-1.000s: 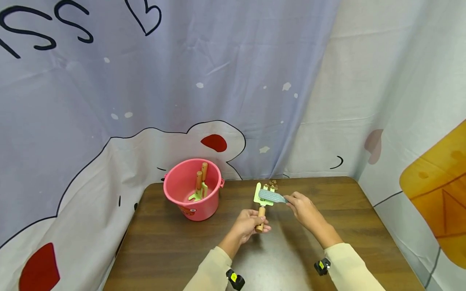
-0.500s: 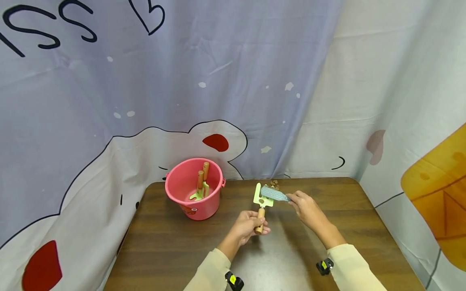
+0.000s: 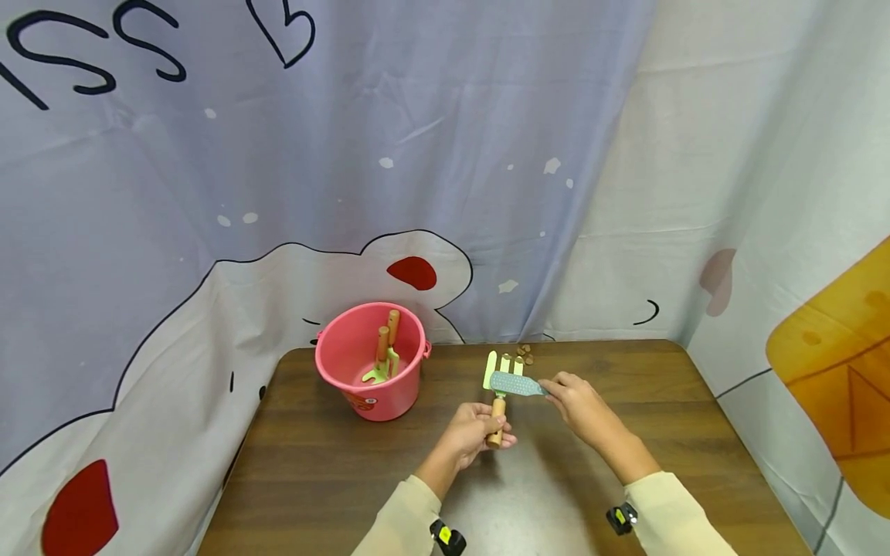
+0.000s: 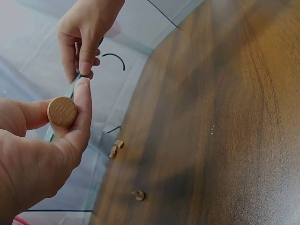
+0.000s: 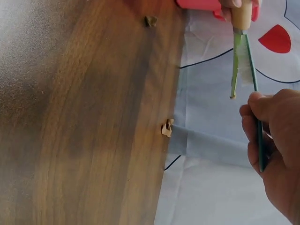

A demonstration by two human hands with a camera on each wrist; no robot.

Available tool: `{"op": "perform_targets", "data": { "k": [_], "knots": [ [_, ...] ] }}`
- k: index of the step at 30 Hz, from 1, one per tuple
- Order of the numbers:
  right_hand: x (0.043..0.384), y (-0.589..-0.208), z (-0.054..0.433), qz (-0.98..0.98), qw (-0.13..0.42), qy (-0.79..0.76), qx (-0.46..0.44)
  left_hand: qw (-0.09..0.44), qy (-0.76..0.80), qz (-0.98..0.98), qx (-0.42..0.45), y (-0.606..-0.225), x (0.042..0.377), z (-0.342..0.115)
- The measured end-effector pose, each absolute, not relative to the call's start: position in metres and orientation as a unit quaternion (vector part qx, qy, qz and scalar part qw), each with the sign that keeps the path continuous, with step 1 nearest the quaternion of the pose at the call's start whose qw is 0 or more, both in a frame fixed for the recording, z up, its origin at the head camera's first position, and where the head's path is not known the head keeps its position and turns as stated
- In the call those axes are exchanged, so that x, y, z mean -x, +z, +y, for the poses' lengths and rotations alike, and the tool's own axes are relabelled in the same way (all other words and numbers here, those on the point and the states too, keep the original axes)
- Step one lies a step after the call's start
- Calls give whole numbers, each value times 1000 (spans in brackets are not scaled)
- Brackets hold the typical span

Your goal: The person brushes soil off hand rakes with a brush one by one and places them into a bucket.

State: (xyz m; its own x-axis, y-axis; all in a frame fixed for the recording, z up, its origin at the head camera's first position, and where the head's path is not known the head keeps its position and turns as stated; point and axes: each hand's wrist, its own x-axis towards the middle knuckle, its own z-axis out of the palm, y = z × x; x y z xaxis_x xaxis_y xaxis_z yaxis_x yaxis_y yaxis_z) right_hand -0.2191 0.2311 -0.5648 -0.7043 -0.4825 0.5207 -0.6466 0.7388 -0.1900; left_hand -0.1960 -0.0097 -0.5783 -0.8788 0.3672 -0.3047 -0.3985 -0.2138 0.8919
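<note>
Gripped by its wooden handle, a light green hand fork [image 3: 504,363] is in my left hand [image 3: 466,434], tines pointing away over the table. My right hand [image 3: 579,401] pinches the handle end of a blue-green brush [image 3: 514,384], which lies across the base of the fork's tines. White bristles [image 5: 244,63] face the fork and reach its green metal in the right wrist view. The handle's round butt [image 4: 62,111] sits between left thumb and fingers in the left wrist view. At the fork's tine tip, a small brownish bit shows.
Left on the table [image 3: 334,479] stands a pink bucket [image 3: 386,403] with two wooden-handled green tools [image 3: 381,351] inside. Small brown crumpled bits [image 3: 526,355] lie by the back edge; another bit [image 4: 139,194] lies apart. A printed curtain [image 3: 487,154] hangs behind.
The brush has slid from the fork's tines toward its handle and slightly left, uncovering the tines. My left hand and the fork stay about where they were.
</note>
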Motion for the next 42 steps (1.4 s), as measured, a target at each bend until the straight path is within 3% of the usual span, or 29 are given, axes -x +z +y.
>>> {"op": "perform_targets", "data": {
  "k": [8,31,42],
  "knots": [
    [225,-570,228,-890,286,161,-315,243,781,575,11,-576,196,-11],
    [245,-564,234,-906,272,168,-277,253,780,573,4,-580,192,-15],
    [227,-565,233,-908,227,214,-279,250,786,566,9,-581,190,-18]
  ]
}}
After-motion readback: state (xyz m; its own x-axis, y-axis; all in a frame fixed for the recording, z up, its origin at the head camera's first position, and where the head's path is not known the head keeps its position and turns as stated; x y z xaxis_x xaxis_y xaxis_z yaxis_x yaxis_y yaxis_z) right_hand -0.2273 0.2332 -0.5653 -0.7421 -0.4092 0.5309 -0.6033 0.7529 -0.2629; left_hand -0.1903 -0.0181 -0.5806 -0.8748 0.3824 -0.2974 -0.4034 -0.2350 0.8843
